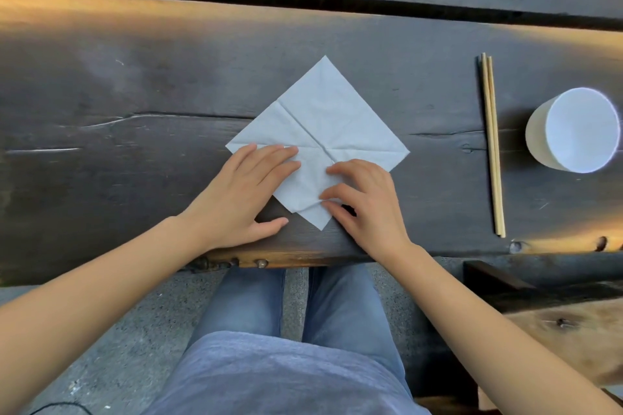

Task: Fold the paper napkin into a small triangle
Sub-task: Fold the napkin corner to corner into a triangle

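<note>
A white paper napkin [323, 118] lies unfolded on the dark wooden table [118, 94], turned like a diamond with one corner pointing away from me. Crease lines cross its middle. My left hand [246, 192] rests flat on its left near part, fingers together, thumb on the wood. My right hand [360, 199] sits on the near right part, and its thumb and forefinger pinch the napkin's edge close to the near corner [322, 222], where the paper is slightly lifted and wrinkled.
A pair of wooden chopsticks [493, 145] lies lengthwise to the right of the napkin. A white paper cup [573, 131] stands further right. The table's near edge [286, 259] runs just behind my wrists, with my knees below it.
</note>
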